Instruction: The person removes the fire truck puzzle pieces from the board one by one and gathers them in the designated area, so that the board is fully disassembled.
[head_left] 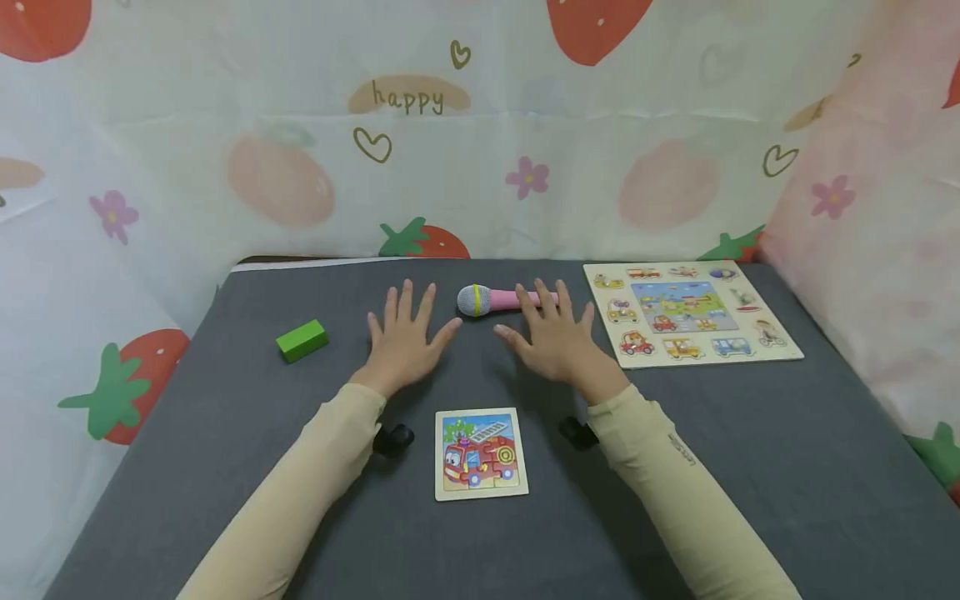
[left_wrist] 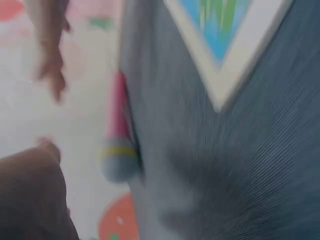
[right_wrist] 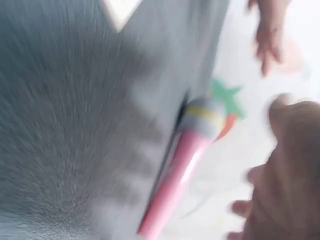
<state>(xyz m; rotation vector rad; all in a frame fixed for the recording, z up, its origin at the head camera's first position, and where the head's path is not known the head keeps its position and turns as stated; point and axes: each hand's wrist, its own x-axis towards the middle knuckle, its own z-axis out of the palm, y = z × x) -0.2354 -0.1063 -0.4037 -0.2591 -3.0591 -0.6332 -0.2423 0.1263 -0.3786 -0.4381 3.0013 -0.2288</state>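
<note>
Both hands hover over the dark table with fingers spread and nothing held. My left hand (head_left: 401, 346) is between a green block (head_left: 302, 340) and a toy microphone (head_left: 498, 300) with a pink handle and grey head. Nearer the microphone is my right hand (head_left: 558, 342), whose fingers overlap its handle end in the head view; in the right wrist view the microphone (right_wrist: 182, 170) lies apart from the hand (right_wrist: 285, 170). Between the forearms lies a small square fire-truck puzzle (head_left: 482, 454), its pieces in the frame. The wrist views are blurred.
A larger wooden board (head_left: 611, 312) with vehicle pictures lies at the back right of the table (head_left: 360, 533). Behind and beside the table hangs a curtain (head_left: 570, 217) printed with strawberries and hearts. A small black device (head_left: 393, 440) sits at each wrist.
</note>
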